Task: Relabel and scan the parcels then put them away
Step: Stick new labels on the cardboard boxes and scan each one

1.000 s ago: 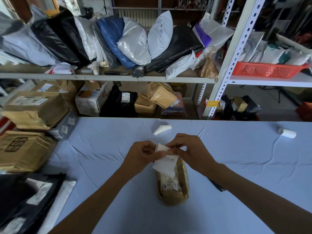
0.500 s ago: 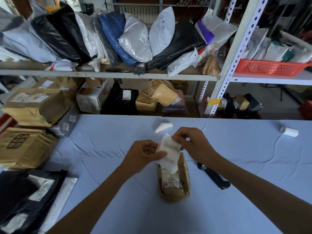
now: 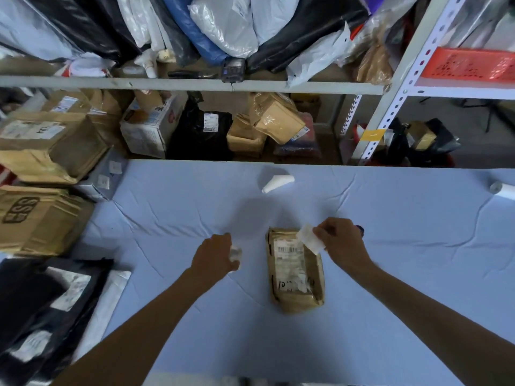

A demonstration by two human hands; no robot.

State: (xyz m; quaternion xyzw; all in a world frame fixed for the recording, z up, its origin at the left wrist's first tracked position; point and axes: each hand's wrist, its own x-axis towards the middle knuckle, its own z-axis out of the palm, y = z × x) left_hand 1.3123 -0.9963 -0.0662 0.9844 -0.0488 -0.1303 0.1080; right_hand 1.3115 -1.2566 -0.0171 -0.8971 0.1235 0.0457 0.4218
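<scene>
The relabelling step is in hand. 1 brown parcel (image 3: 295, 271) lies flat near the middle of the blue-covered table (image 3: 167, 207), its long side running away from the person, with an old barcode sticker (image 3: 289, 250) on its far half. The right hand (image 3: 341, 243) pinches a fresh white label (image 3: 310, 240) between thumb and fingers, just above the parcel's far right corner and not yet pressed down. The left hand (image 3: 216, 253) sits apart to the left of the parcel, fingers curled round a small white scrap (image 3: 235, 253), probably peeled backing, though blur hides its shape. The next move likely calls for laying the label squarely over the old sticker and smoothing it flat. That would go easier if the left hand dropped the scrap and steadied the parcel. Scanning and putting away are not yet done. Open cloth surrounds the parcel on all 4 sides. A white paper cone (image 3: 277, 183) lies well beyond it, and a roll (image 3: 501, 190) sits at the right edge. Stacked boxes (image 3: 41, 218) crowd the table's left edge. A dark object (image 3: 359, 228) just beyond the right hand is mostly hidden, so I cannot tell what it is.
</scene>
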